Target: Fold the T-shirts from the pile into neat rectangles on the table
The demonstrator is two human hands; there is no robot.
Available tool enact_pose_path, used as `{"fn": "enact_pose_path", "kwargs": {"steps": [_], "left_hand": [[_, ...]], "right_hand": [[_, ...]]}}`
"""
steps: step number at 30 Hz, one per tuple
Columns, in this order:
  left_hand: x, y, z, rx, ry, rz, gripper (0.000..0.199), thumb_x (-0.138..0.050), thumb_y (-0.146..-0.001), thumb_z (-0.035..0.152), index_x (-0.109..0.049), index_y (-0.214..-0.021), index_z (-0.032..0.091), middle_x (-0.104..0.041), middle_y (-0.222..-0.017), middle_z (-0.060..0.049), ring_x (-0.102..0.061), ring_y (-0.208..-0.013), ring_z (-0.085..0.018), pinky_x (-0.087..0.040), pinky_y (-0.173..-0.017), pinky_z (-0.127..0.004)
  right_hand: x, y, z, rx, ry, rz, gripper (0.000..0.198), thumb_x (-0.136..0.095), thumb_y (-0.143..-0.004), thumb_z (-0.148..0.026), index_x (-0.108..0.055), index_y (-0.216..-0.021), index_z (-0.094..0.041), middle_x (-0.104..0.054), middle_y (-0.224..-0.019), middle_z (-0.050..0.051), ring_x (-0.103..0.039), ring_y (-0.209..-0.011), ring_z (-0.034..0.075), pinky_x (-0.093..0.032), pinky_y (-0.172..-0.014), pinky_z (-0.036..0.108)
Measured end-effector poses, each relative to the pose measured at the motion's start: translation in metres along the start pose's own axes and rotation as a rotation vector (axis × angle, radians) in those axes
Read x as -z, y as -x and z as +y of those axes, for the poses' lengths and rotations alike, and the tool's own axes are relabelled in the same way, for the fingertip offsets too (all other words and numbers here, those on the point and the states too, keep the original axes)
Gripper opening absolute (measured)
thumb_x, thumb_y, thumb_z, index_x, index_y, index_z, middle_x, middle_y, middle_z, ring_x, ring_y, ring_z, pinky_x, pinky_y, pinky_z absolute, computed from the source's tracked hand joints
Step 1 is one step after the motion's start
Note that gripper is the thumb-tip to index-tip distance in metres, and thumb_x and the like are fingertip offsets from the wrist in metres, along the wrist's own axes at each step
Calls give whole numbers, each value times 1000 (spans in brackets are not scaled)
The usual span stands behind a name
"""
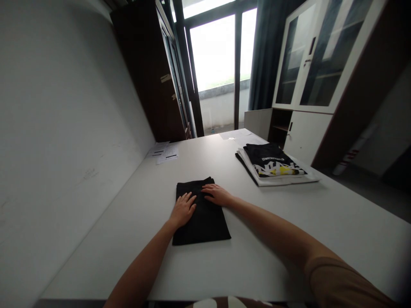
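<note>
A black garment [205,224], folded into a flat rectangle, lies on the white table in front of me. It looks like a T-shirt, though no collar or sleeve shows. My left hand [183,209] rests palm down on its left side, fingers stretched out and slightly apart. On the upper right part of the cloth lies my right hand [218,195], also flat with its fingers extended. Neither hand grips the fabric. The palms cover part of the upper half of the garment.
Folded T-shirts [269,160], black and white, are stacked to the right on the table [135,214]. Paper sheets [165,152] lie by the left wall, and more papers [240,137] at the far end. A white cabinet [308,128] stands beyond the table at right.
</note>
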State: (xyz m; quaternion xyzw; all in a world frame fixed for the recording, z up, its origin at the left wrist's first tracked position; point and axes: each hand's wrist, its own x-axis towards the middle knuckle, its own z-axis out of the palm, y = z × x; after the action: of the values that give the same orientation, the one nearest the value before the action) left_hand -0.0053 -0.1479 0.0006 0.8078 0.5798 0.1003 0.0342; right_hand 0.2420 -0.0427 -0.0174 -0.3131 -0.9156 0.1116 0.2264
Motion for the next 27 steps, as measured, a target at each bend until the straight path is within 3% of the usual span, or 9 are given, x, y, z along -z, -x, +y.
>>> {"fn": "enact_pose_path", "kwargs": {"steps": [27], "left_hand": [[-4,0,-4,-11,-3,21,51,-36,-106,45,-46,-153,29,-36,-164,-5,-31,-152,-28,-24,-124,-51]], "right_hand": [[-1,0,2,17,-8,7,43,-59,-96,-42,-65,-136,-28,-59,-146,6,-51,-138,28,-36,-118,46]]}}
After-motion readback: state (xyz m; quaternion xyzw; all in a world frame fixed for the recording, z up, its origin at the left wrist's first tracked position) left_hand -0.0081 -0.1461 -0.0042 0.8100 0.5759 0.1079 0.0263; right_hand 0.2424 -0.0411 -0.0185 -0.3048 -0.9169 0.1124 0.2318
